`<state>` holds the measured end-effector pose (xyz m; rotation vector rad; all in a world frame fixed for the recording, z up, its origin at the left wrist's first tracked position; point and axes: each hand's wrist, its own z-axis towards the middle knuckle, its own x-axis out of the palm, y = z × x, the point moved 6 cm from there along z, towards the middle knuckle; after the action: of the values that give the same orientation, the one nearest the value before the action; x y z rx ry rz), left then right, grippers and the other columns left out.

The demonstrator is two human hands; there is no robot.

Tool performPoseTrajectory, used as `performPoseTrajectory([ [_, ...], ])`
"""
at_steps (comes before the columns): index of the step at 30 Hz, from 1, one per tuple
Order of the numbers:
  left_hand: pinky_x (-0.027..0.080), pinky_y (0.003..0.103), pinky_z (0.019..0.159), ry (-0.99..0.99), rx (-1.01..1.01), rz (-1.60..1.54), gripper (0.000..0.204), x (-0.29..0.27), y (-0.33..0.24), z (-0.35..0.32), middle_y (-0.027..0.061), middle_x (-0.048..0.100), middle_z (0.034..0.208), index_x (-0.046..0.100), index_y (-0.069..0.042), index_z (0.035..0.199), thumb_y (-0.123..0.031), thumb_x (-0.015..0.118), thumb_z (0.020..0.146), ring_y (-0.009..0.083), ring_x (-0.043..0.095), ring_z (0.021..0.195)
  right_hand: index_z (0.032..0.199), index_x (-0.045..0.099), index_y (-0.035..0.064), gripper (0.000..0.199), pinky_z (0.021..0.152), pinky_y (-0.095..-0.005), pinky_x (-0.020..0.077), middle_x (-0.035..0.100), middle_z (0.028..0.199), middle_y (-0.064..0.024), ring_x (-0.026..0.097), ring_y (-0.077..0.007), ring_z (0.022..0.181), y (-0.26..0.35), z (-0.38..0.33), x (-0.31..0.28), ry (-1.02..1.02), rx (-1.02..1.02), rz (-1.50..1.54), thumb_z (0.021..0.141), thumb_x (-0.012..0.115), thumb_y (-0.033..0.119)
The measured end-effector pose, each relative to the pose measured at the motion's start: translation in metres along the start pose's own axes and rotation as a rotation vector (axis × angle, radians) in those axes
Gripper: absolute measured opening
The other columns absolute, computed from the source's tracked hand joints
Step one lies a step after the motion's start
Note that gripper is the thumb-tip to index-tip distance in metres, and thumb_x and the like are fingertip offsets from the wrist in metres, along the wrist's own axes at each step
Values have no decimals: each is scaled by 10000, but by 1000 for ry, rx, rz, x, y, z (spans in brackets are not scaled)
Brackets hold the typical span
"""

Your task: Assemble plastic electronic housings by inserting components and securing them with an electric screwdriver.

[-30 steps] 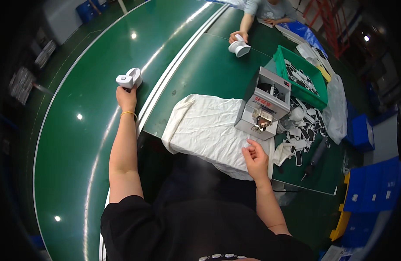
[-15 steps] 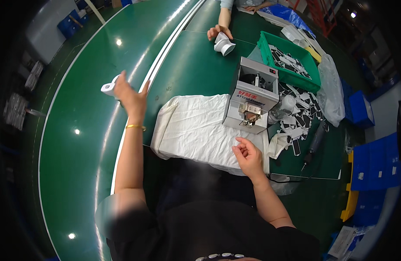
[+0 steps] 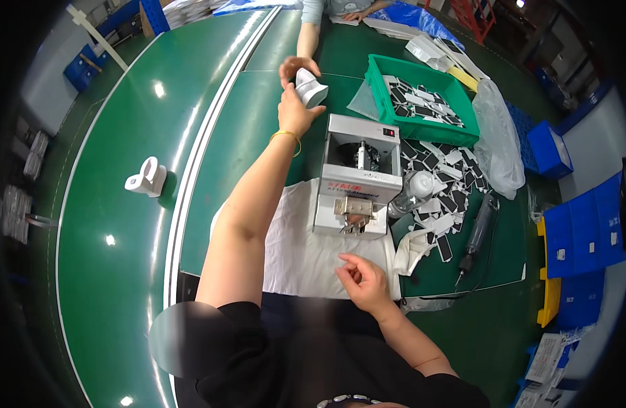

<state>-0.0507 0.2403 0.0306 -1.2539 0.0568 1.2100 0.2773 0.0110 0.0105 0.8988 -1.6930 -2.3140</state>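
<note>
My left hand [image 3: 297, 115] reaches far forward, thumb and fingers around the near side of a white plastic part [image 3: 311, 91] with a flared base. A co-worker's hand [image 3: 292, 66] is at the far side of that part. Hovering over the white cloth [image 3: 296, 251], my right hand [image 3: 367, 284] has loosely curled fingers, with the index finger apart from the thumb and nothing visible in it. Just beyond it stands a grey tabletop screw feeder [image 3: 357, 177]. A second white plastic part [image 3: 148, 178] stands on the green surface at left.
A green crate [image 3: 422, 129] holds several black and white flat pieces, with more pieces [image 3: 452, 197] strewn beside the feeder. Near them are a clear bottle [image 3: 413, 194], an electric screwdriver [image 3: 477, 238] and a plastic bag [image 3: 500, 143]. Blue bins [image 3: 578, 238] stand at right.
My left hand has let go of one white part at left and swung right and forward to the part by the co-worker's hand. My right hand stays near the feeder.
</note>
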Motion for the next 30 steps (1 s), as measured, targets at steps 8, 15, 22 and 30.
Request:
performPoseTrajectory([
  [8,524,375,915,-35,-74,-173,653,2,22,-2,162,672,1124,568,-16,1254,-203,869,706,273,657,1045,1118,673,23,257,529,-222,434,645,745,-6,532,-66,566,0,5,-2,21,-6,40,871,731,60],
  [15,539,367,891,-161,180,-292,542,-70,-12,-63,108,651,1123,590,-45,1237,-109,822,752,236,652,1033,1125,670,22,247,539,-218,431,646,751,-4,530,-60,583,-2,-2,-3,22,-9,56,891,719,85],
  [22,523,351,940,-187,235,-380,600,-161,-48,-164,79,606,1212,585,-52,1265,22,806,712,202,603,1125,1097,678,21,217,600,-244,478,672,804,-39,601,-99,664,0,-4,-8,-23,-66,61,895,717,87],
  [30,498,322,924,132,70,-306,607,-191,-37,-339,115,635,1153,588,6,1233,-5,828,676,216,627,1046,1018,697,19,187,733,-303,498,682,880,-84,643,-220,797,15,-18,-99,-459,-102,-285,842,740,66],
])
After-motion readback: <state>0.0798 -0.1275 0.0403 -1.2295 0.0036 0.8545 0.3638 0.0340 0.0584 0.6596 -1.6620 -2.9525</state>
